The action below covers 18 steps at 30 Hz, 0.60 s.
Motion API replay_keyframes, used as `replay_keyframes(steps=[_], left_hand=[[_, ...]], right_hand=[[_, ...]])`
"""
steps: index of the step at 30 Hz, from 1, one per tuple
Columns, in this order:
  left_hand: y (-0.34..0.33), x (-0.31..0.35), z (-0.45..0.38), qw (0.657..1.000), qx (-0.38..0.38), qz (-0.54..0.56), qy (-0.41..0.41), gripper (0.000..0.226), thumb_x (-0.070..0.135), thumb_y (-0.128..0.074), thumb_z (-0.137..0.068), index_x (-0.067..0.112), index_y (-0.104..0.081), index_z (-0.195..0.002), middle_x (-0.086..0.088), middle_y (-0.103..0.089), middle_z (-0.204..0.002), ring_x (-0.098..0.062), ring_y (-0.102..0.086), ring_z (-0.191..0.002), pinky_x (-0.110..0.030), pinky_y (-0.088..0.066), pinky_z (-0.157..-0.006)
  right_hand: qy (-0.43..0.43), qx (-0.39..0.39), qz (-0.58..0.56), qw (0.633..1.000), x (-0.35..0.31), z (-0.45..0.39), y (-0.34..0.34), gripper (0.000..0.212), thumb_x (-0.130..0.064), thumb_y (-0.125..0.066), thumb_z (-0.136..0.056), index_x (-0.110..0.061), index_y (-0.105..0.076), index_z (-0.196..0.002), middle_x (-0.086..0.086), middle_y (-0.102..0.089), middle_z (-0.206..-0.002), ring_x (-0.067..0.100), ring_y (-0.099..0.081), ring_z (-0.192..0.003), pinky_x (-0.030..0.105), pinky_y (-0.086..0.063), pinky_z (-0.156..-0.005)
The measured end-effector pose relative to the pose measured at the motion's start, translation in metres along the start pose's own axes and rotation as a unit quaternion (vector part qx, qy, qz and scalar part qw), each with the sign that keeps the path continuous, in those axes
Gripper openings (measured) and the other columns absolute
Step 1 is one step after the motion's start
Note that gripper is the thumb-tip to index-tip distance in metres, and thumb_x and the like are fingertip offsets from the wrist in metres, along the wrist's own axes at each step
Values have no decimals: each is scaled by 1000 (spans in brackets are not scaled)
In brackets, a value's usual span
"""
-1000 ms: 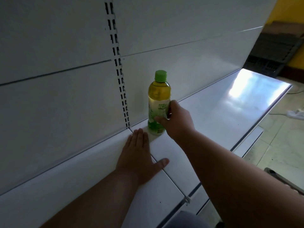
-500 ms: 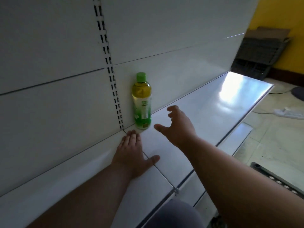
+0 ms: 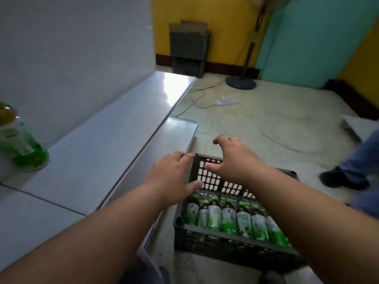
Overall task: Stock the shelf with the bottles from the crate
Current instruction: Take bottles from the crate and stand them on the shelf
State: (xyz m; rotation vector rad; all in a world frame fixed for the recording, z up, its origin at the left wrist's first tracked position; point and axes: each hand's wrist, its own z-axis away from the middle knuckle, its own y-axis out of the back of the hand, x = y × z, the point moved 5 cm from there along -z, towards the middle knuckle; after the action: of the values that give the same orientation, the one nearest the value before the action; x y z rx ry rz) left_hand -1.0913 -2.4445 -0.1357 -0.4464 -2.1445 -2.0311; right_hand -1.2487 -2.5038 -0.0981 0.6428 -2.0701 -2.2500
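Left hand: the left hand (image 3: 174, 177) reaches forward from the lower left, empty, fingers spread and loose, over the near left corner of the crate and the front edge of the shelf.
Right hand: the right hand (image 3: 233, 158) reaches forward from the lower right, empty, fingers curled apart, above the far wall of the crate; whether it touches the wall cannot be told.
Crate: a dark plastic crate (image 3: 207, 240) with slotted walls sits on the floor, just beside the front edge of the shelf.
Bottles in crate: a row of bottles (image 3: 227, 218) with green caps and green-and-white labels fills the near side of the crate; the right end of the row is hidden by the right forearm.
Shelf: a white metal shelf (image 3: 98, 152) runs from the near left away to the far middle, its back edge against a white panel.
Stocked bottle: one bottle (image 3: 22, 146) stands at the back edge of the shelf, at the far left of the view, blurred, well apart from both hands.
Bystander: a person's trouser leg and dark shoe (image 3: 344, 179) stand on the floor at the right.
Floor beyond: a white power strip (image 3: 227, 102) lies on pale tiles, and past it a fan stand's round base (image 3: 241, 82).
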Motion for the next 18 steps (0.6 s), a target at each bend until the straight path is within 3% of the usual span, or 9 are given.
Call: replay_keyframes(steps=[7, 10, 14, 18], left_hand=[[-144, 30, -34, 991, -125, -40, 2, 89, 73, -51, -84, 27, -23, -156, -1, -32, -157, -23, -32, -142, -44, -30, -117], [-188, 15, -44, 981, -176, -80, 7, 93, 75, -46, -86, 26, -13, -158, -4, -17, -165, -24, -16, -150, -43, -15, -123], [-227, -6, -44, 970, -211, -113, 43, 102, 83, -29, -84, 23, 6, -159, -10, 11, -166, -26, 16, -152, -43, 6, -123], [-249, -15, -34, 961, -227, -146, 56, 108, 88, -5, -77, 16, 31, -149, -19, 40, -154, -31, 40, -141, -48, 12, -121]], right_hand=[[-132, -75, -37, 988, 134, 7, -95, 80, -55, -74, -77, -25, -38, -142, 6, -48, -137, 26, -52, -122, 46, -50, -98], [-161, -110, -64, 979, 161, -5, -146, 78, -56, -74, -76, -25, -40, -139, 7, -50, -133, 26, -54, -116, 46, -53, -93], [-183, -161, -75, 967, 180, -26, -206, 81, -59, -71, -78, -23, -38, -143, 8, -46, -140, 30, -50, -125, 49, -51, -97], [-178, -211, -85, 957, 185, -41, -255, 83, -57, -71, -81, -20, -35, -147, 11, -44, -144, 31, -50, -127, 46, -50, -98]])
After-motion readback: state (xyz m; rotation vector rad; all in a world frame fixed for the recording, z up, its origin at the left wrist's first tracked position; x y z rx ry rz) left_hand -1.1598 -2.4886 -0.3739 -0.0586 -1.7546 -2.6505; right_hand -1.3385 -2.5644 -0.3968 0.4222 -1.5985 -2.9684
